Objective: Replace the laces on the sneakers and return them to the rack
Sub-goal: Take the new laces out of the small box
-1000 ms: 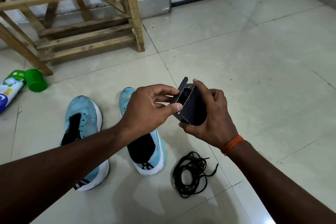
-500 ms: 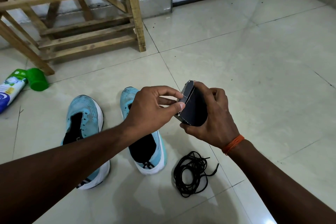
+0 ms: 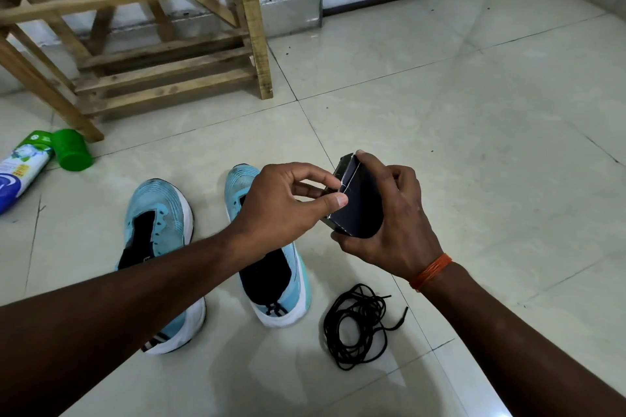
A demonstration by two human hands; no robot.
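Two light blue sneakers stand side by side on the tiled floor, toes pointing away from me: the left sneaker and the right sneaker, both without laces. A tangled pile of black laces lies on the floor to the right of them. My right hand grips a small dark cardboard box above the sneakers. My left hand pinches the box's end flap between thumb and forefinger. The flap lies folded against the box.
A wooden slatted shoe rack stands at the back left against the wall. A spray can with a green cap lies on the floor beside the rack's leg. Bare floor tiles stretch to the right.
The box's end flap stood open a second ago; my left hand has folded it down against the box. Both hands have stayed in about the same place.
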